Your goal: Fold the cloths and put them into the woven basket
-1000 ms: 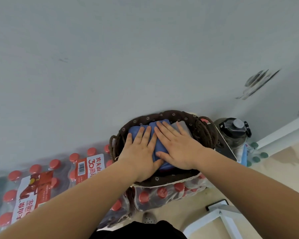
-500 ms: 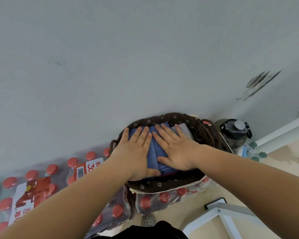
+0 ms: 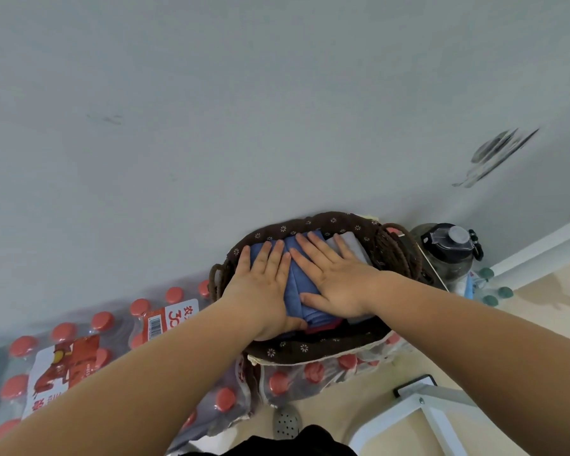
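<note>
The bottle pack's label (image 3: 171,319) reads "30" and, seemingly, "农"; rest illegible.

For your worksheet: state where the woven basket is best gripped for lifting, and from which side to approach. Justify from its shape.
Best by the rope loops, left handle and right handle, coming in from both ends of the woven basket. They stick out on opposite sides, so the load should balance.

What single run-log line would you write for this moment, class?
stage: pressing down | left hand: flat on blue cloths | right hand: flat on blue cloths | blue cloths: folded, inside woven basket
</note>
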